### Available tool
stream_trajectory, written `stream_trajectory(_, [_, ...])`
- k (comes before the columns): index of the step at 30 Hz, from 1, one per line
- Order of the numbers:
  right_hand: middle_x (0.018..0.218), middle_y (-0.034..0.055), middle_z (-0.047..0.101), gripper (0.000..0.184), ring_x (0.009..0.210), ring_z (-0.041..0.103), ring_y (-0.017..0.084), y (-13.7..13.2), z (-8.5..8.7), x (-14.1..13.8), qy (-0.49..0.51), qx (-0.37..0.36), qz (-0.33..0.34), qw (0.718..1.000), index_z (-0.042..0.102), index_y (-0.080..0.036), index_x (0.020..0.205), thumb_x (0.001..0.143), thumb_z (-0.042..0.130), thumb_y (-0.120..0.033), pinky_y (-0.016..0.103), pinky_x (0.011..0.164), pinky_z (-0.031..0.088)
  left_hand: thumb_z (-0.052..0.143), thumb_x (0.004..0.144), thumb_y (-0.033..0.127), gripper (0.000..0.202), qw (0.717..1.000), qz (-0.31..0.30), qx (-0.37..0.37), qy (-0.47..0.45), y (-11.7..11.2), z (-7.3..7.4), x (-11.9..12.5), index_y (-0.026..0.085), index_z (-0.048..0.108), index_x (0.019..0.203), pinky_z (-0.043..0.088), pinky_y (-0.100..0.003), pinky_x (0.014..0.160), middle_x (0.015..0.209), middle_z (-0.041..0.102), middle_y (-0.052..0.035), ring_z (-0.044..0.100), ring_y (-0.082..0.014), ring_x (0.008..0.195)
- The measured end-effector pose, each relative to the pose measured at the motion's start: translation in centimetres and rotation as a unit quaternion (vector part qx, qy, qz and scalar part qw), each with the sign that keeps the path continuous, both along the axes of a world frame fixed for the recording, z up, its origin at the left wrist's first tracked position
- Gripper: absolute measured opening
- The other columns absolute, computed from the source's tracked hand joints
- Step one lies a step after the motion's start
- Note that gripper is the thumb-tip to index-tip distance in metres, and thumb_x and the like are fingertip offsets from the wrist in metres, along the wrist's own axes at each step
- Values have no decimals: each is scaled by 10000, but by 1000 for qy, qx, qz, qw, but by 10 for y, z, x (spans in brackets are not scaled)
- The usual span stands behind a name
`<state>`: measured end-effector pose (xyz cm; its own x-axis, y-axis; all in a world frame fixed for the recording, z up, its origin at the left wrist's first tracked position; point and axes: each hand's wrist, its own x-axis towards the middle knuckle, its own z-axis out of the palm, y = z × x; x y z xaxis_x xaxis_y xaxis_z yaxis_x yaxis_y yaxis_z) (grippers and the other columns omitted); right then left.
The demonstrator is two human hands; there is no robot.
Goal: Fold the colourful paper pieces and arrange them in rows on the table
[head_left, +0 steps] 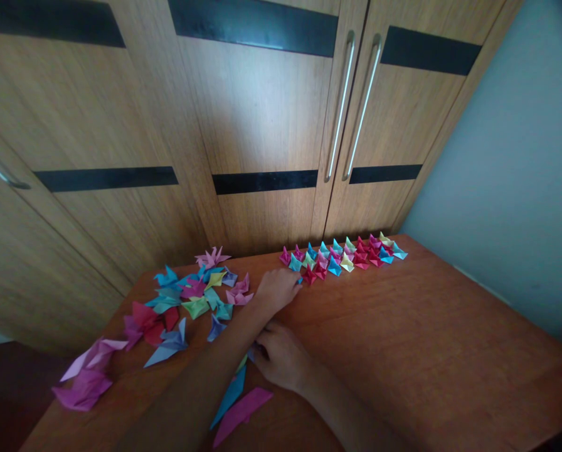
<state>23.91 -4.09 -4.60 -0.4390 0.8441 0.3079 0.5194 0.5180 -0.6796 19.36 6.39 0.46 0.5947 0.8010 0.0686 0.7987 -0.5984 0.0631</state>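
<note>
My left hand (277,289) reaches across the wooden table (426,326) to the left end of a row of small folded paper pieces (342,256) in pink, red, blue and yellow. Its fingers are closed, with a bit of blue paper (300,280) showing at the fingertips. My right hand (283,359) lies nearer to me, under the left forearm. Its fingers curl on a bluish folded paper piece (253,353) that is mostly hidden. A blue strip (229,394) and a pink strip (243,411) of folded paper lie just beside it.
A loose heap of larger folded paper shapes (191,295) spreads over the table's left side, with purple ones (86,380) near the left edge. Wooden cupboard doors with metal handles (342,107) stand right behind the table. A pale wall (520,188) is at the right.
</note>
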Motion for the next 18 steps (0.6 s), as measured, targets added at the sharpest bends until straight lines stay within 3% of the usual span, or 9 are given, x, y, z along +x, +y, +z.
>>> stream_trajectory(5, [1076,48,630,292,1000,574,178,2,3,3,4,14,1,1000,636,-210,1034,797,520,-84,266,866,442,434,902,351,258,999,24,17,-23,-23,12,-32,264,591,1088,453,-335,857,1072,673,-51,615,-232,995])
stream_trajectory(7, [1078,43,619,324,1013,557,176,4,3,7,1,22,-27,999,637,-219,1027,780,511,-52,276,890,432,476,874,329,288,998,56,33,-23,-37,14,-58,218,586,1116,429,-376,897,1116,648,-96,582,-272,1043])
stream_trajectory(12, [1082,69,587,290,1041,517,203,10,-2,14,-30,31,-115,992,648,-202,984,759,527,-63,330,919,427,509,830,323,349,972,190,141,8,-68,17,-139,216,576,1156,330,-476,991,1235,576,-117,487,-334,1161])
stream_trajectory(15, [1098,74,579,330,1048,507,215,12,-8,14,-34,43,-129,990,629,-197,1033,747,529,-66,353,935,424,469,841,418,426,955,257,148,22,-75,16,-182,178,556,1182,344,-520,961,1227,568,-147,507,-362,1131])
stream_trajectory(18, [1132,86,572,389,1070,499,227,16,-14,12,-31,54,-146,987,588,-188,1120,753,517,-81,378,963,410,433,858,446,462,955,280,95,3,-71,12,-205,162,522,1212,439,-438,859,1201,585,-146,567,-334,1059])
